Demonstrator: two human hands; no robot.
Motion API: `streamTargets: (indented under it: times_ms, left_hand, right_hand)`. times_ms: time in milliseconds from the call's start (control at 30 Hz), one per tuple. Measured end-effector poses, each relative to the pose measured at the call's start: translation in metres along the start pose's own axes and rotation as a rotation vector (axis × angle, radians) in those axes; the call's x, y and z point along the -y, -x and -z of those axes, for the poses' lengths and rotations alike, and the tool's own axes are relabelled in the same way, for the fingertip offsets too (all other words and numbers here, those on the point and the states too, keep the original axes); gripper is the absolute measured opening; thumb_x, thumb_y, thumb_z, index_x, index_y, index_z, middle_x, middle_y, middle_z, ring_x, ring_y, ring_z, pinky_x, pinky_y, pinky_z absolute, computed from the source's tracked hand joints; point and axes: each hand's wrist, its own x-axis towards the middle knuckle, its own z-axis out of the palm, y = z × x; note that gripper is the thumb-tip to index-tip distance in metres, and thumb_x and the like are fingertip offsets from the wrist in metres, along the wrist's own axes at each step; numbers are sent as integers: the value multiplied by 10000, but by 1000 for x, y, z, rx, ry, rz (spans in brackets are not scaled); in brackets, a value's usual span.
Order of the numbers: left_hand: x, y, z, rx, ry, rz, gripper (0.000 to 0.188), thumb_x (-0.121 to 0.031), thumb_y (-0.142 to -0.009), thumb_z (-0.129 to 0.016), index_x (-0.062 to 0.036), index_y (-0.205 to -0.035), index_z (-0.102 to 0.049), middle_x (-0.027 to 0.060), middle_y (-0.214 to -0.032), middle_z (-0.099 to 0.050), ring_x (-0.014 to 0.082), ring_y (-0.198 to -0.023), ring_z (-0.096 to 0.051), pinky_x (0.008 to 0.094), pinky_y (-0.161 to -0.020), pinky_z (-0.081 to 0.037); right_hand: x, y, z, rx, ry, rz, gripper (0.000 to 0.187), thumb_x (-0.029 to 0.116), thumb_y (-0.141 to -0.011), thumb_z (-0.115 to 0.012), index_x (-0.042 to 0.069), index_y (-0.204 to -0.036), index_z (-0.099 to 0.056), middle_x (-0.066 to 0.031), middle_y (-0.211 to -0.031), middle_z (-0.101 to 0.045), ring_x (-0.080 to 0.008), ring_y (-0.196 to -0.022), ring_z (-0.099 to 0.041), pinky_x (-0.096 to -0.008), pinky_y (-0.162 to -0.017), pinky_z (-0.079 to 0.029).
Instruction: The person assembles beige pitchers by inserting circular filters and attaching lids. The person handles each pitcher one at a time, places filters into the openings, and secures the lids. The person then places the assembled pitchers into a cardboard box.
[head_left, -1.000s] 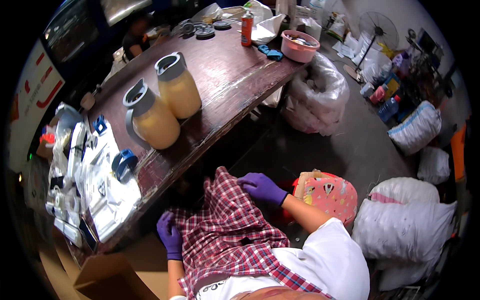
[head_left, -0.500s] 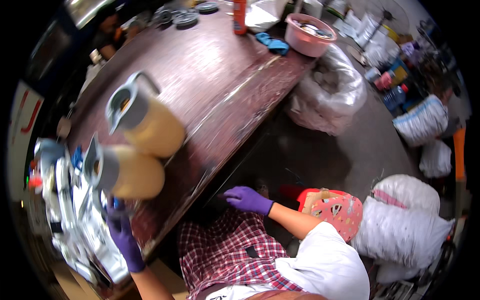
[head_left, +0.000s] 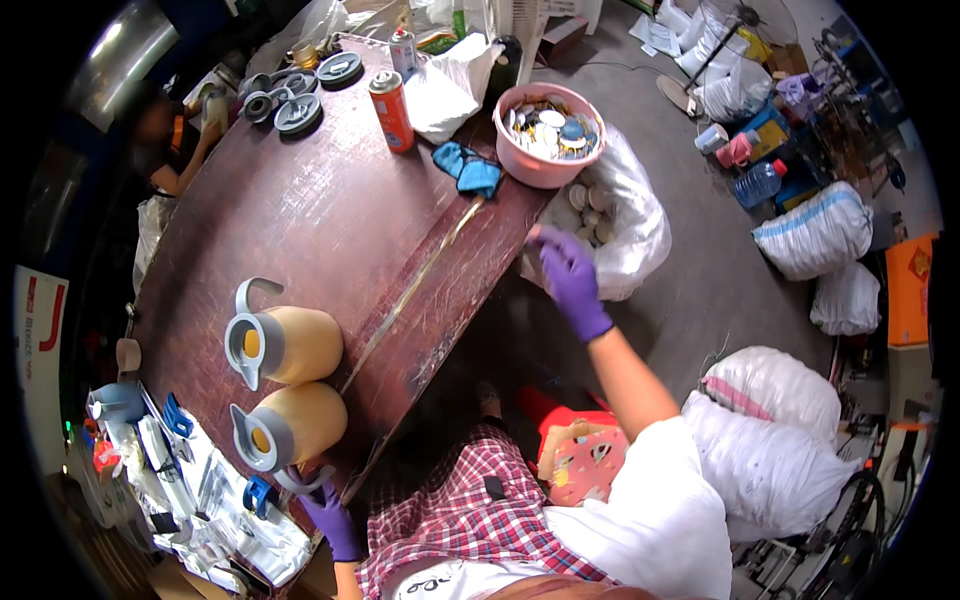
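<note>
In a purple glove, my left hand (head_left: 334, 522) is closed at the grey handle of the nearer jug (head_left: 318, 425). This jug has a beige body and a grey spouted collar, and it lies tipped with its mouth facing left. Touching it on the far side is a second jug (head_left: 305, 343) of the same kind, its handle pointing away. My right hand (head_left: 573, 285), gloved in purple too, reaches over the table's right edge beside a clear plastic bag (head_left: 640, 230) of round pieces. Its fingers are stretched forward, slightly blurred, with no object visible in them.
On the dark red table (head_left: 300, 215) stand a pink tub (head_left: 545, 172) of small parts, an orange spray can (head_left: 391, 115), blue gloves (head_left: 468, 170) and grey lids (head_left: 298, 114). Plastic-wrapped parts (head_left: 235, 520) lie left. A co-worker (head_left: 165, 140) sits beyond. White sacks (head_left: 755, 465) stand right.
My right hand has swung forward from near my lap to the bag by the table edge. My left hand stays by the nearer jug's handle. The view has turned to the right.
</note>
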Motion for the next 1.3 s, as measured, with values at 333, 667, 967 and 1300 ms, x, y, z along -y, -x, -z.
streamTargets:
  times_ms: [333, 667, 967, 1300]
  left_hand:
    - [-46, 19, -56, 15, 88, 377, 458, -172, -1029, -581, 19, -1428, -463, 156, -1358, -574, 197, -1213, -547, 325, -1057, -411]
    - [-88, 43, -114, 462, 408, 537, 333, -160, -1034, -562, 2, -1323, -588, 86, -1220, -626, 180, -1080, -616, 306, -972, -491]
    - [-202, -33, -122, 830, 1273, 407, 899, -721, -992, -318, -19, -1554, -322, 150, -1533, -431, 264, -1400, -436, 419, -1154, -372]
    - [-87, 34, -27, 147, 1278, 535, 221, -264, -1034, -606, -88, -1165, -585, 57, -1083, -636, 158, -1016, -634, 354, -918, -552]
  right_hand:
    - [-36, -266, 45, 210, 1404, -144, 366, 443, -753, -712, 159, -975, -780, -136, -1020, -740, -307, -965, -698, -411, -851, -542]
    - [66, -214, 28, 235, 62, -198, 116, 120, -985, -643, 35, -1062, -663, -28, -944, -680, -142, -777, -687, -264, -673, -535]
    - [125, 28, -116, 790, -191, -633, 181, 98, -1009, -615, 10, -1168, -611, -72, -1004, -704, -122, -812, -675, -254, -728, -544]
    - [108, 131, -222, 1043, 1, -529, 109, 60, -957, -654, 29, -1062, -641, -17, -955, -668, -94, -858, -632, -255, -789, -521]
